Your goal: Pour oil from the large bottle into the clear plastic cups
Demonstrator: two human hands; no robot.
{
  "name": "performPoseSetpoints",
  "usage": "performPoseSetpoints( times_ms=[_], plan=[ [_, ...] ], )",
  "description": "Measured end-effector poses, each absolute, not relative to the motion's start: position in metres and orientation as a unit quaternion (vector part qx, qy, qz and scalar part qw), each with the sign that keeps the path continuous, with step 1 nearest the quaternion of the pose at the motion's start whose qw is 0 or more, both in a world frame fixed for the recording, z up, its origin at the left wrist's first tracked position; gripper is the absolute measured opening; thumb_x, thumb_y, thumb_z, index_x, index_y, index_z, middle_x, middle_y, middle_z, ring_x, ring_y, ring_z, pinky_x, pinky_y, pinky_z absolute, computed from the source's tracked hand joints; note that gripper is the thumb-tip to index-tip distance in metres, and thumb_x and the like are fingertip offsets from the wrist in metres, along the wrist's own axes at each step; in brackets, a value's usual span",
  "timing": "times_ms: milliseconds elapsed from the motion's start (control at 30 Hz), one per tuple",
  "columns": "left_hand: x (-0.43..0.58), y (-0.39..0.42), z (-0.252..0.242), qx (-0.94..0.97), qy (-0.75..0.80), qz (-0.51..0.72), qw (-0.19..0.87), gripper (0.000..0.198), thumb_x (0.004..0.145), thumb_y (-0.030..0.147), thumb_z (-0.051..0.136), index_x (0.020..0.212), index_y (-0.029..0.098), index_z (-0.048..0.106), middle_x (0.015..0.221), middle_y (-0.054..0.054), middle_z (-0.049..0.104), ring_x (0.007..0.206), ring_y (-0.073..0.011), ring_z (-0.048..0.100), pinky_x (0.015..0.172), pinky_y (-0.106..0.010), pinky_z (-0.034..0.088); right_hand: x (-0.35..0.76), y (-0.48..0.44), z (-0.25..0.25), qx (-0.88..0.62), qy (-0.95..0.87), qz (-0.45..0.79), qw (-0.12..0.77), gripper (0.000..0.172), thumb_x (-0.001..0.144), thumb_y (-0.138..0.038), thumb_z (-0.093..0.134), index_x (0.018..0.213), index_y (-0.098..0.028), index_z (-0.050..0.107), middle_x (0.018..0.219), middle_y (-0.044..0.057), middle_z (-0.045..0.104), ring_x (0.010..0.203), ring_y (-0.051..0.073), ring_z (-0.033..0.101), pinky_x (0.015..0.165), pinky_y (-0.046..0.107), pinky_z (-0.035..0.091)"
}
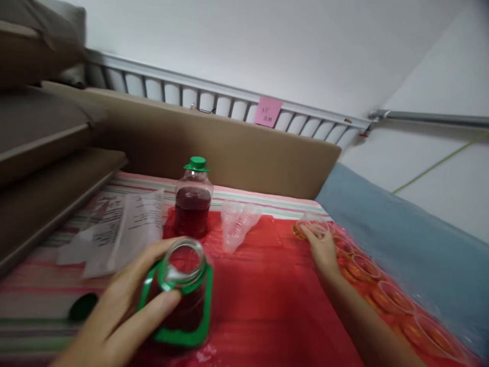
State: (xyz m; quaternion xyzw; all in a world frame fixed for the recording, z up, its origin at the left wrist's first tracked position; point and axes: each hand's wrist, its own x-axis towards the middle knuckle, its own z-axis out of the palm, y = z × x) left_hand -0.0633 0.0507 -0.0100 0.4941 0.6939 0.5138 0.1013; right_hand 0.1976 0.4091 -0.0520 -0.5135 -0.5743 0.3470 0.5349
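Note:
My left hand point(126, 300) is closed round the neck of an open clear bottle point(185, 306) with a green collar and handle and dark red liquid inside. Far to the right, the fingers of my right hand point(321, 244) pinch a clear plastic cup point(305, 219) at the far end of a row. Several more clear cups point(364, 267) stand along the right edge, looking orange-red over the red sheet; I cannot tell how full they are. A green cap point(83, 307) lies left of the bottle, partly blurred.
A second bottle point(193, 211) with a green cap holds dark red liquid at the back. Stacked plastic cups point(239, 224) lie beside it on the red plastic sheet point(260, 306). Clear printed bags point(133, 229) lie left. Cardboard point(229, 153) stands behind; boxes point(46, 168) rise left.

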Motion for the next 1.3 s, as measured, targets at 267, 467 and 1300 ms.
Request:
performPoseSetpoints(
  times_ms=[267,467,1300],
  plan=[
    [-0.062,0.059,0.023,0.556,0.586,0.568,0.156,0.037,0.088,0.040,0.054,0.123,0.028,0.049,0.124,-0.002,0.060,0.112,-0.0208,0.056,0.100,-0.034,0.040,0.156,0.268,0.062,-0.375,-0.759,0.384,0.369,0.063,0.065,-0.047,0.074,0.118,-0.020,0.054,0.119,0.013,0.065,0.115,0.030,0.059,0.097,0.045,0.047],
    [-0.063,0.059,0.016,0.561,0.567,0.588,0.136,0.040,0.087,0.036,0.057,0.124,0.027,0.050,0.126,-0.003,0.059,0.115,-0.0206,0.055,0.100,-0.036,0.040,0.123,0.213,0.114,-0.306,-0.862,0.270,0.300,0.057,0.066,-0.043,0.073,0.115,-0.021,0.056,0.118,0.012,0.066,0.110,0.030,0.062,0.096,0.046,0.048],
    [-0.064,0.056,0.024,0.569,0.547,0.606,0.106,0.038,0.084,0.034,0.059,0.120,0.024,0.054,0.122,-0.005,0.064,0.113,-0.0217,0.057,0.100,-0.038,0.042,0.089,0.173,0.155,-0.155,-0.966,-0.114,0.175,0.043,0.080,-0.028,0.058,0.122,-0.027,0.052,0.112,0.005,0.067,0.095,0.026,0.064,0.079,0.042,0.051]
  ],
)
